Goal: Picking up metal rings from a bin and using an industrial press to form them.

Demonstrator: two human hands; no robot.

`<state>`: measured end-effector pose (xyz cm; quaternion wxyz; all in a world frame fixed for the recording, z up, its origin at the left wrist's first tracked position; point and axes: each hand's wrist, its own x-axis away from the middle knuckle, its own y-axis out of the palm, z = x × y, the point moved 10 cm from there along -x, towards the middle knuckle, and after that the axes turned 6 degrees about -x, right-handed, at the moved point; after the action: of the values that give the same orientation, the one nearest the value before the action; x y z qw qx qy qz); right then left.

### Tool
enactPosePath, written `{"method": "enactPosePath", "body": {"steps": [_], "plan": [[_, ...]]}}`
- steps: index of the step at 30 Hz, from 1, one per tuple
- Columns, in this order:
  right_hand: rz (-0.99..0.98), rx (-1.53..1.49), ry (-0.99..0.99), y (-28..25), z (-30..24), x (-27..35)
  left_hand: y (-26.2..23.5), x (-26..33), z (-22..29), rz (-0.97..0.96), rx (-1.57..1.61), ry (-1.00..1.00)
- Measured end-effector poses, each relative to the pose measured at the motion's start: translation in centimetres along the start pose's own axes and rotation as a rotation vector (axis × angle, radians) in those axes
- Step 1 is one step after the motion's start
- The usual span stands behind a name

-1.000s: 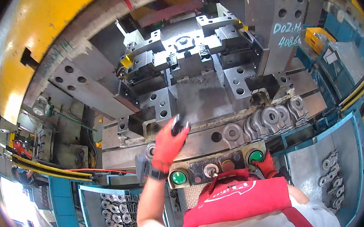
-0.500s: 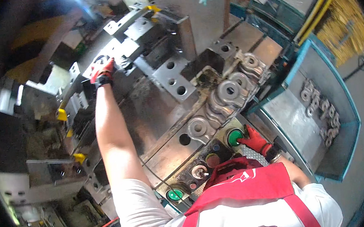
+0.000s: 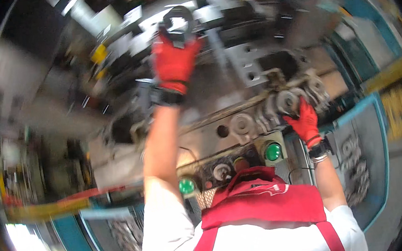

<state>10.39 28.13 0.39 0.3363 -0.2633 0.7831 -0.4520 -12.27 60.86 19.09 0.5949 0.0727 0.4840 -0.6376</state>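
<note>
Both red-gloved hands up at the grey steel press die, one on a ring part, one on a row of parts.

Left hand (image 3: 174, 62) stretched far forward on a straight bare arm, fingers curled shut around a dark ring-shaped metal part (image 3: 177, 23) deep in the grey steel press die (image 3: 233, 59). Right hand (image 3: 303, 120) bent at the elbow, low at the die's near right edge, fingers spread over a round grey forged metal part (image 3: 287, 100) in a row of similar pieces; grip there impossible to tell. Two round green push buttons (image 3: 273, 152) nearer than the die, just above the red apron bib (image 3: 261, 199). Die details smeared by motion blur; part's lower half hidden behind the glove.
</note>
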Motion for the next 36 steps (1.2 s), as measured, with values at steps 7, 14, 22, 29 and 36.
{"method": "enactPosePath", "body": {"steps": [7,14,22,29,36], "plan": [[-0.288,-0.001,-0.005,4.0,1.8,-1.9,-9.5,23.0,-1.5,-0.325,-0.052,-0.423],[-0.250,-0.088,0.041,2.8,2.0,-2.0,-17.2,31.9,-14.0,-0.200,-0.513,-0.767],[-0.353,-0.623,0.141,-3.3,-4.5,1.3,-15.1,31.1,-22.4,-0.300,-0.730,-0.800],[-0.201,-0.829,-0.331,-8.2,-22.8,-6.5,-14.6,31.4,-22.0,-0.356,-0.698,-0.854],[-0.011,-0.219,-0.273,-3.3,-32.9,-21.3,-18.0,30.2,-18.6,-0.047,-0.542,-0.616]]}}
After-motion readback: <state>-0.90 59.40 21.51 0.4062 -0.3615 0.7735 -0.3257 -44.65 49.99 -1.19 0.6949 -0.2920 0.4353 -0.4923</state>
